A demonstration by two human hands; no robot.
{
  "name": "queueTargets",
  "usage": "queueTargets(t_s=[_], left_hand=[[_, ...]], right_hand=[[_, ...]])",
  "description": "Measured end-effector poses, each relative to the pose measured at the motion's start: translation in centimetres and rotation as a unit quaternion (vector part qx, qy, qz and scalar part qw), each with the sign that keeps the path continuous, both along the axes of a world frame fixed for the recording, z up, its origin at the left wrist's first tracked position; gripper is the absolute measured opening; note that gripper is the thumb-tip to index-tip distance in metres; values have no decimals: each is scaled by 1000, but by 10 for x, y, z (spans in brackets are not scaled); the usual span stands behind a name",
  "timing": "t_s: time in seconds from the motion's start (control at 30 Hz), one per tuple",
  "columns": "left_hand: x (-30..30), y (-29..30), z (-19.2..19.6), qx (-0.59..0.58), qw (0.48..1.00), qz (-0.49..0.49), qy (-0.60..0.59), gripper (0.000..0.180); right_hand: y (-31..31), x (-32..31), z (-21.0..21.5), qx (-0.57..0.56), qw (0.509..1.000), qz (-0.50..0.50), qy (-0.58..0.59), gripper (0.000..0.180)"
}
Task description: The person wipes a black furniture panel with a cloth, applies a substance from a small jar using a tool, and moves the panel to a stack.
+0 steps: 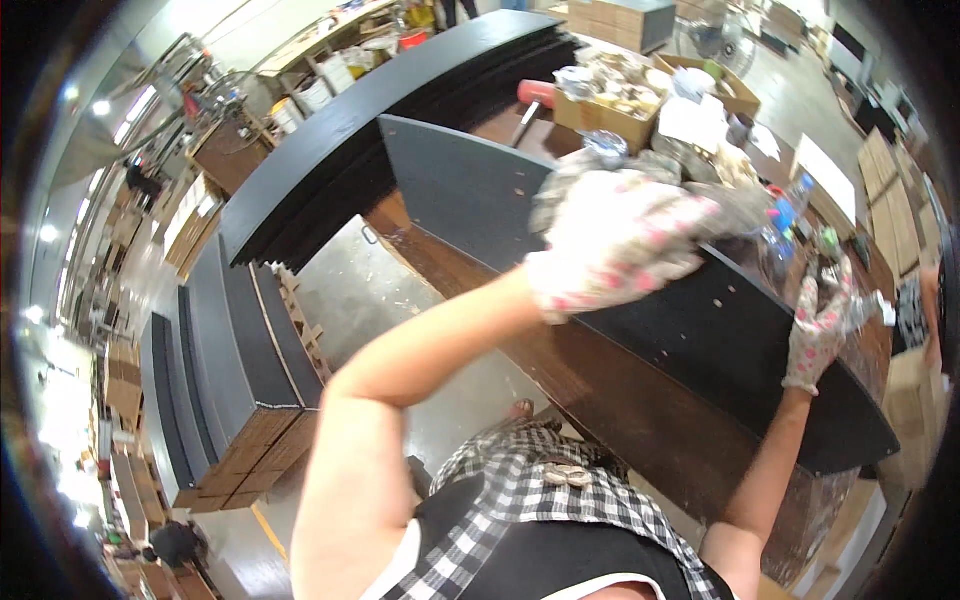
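Note:
A long black board point(470, 195) with small holes stands on edge, tilted, across the brown tabletop point(690, 440). My left hand point(620, 240), in a white glove with pink spots, is raised over the board's upper edge. It is closed on a greyish rag point(740, 207), smeared by motion. My right hand point(822, 335), gloved alike, grips the board's upper edge near its right end; its fingertips are partly hidden. Beside that hand is a clear bottle with a white cap point(886, 308).
Curved black boards point(400, 80) are stacked at the back left, and more boards point(235, 340) stand on the floor at left. Behind the board sit a carton of crumpled scraps point(610, 110), a red roll point(536, 94) and a clear bottle with blue point(785, 215).

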State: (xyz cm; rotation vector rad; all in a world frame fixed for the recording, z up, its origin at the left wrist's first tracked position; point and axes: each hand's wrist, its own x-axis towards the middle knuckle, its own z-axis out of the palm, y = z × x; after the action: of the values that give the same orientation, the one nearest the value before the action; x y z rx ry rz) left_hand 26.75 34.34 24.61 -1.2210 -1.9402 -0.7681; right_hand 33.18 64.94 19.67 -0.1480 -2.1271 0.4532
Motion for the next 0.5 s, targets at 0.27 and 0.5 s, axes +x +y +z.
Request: queueTargets(t_s=[0.27, 0.5], left_hand=[[-95, -61, -80, -54, 994, 90, 17, 30], [-216, -267, -71, -340, 762, 549, -46, 8]], right_hand=[[26, 0, -22, -66, 993, -82, -55, 51], [15, -5, -19, -91, 987, -114, -73, 52]])
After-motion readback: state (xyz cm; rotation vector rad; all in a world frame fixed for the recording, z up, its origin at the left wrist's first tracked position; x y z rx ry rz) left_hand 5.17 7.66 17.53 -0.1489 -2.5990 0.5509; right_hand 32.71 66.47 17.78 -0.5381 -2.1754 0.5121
